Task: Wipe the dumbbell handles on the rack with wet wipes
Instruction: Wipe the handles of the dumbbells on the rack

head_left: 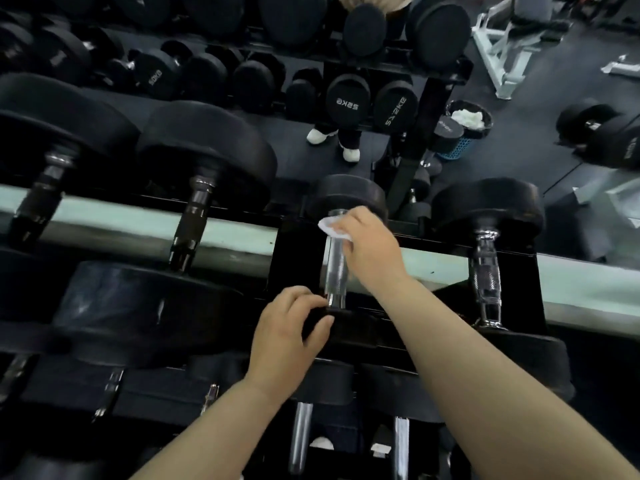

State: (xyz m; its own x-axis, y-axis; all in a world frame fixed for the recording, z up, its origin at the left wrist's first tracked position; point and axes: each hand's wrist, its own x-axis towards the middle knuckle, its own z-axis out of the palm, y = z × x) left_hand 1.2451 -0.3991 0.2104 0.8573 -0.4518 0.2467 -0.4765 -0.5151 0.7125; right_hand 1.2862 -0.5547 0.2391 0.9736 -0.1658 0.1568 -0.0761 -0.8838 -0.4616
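Pressing a white wet wipe (329, 227) against the far end of a chrome dumbbell handle (335, 268), the right hand (372, 247) pinches it. The left hand (287, 337) grips the dumbbell's near head (349, 327) at the rack (298, 254) front edge.

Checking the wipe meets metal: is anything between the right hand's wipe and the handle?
Nothing visible. The right hand holds the wet wipe directly on the handle at its far end; the left hand grips the near head, below the bare bar.
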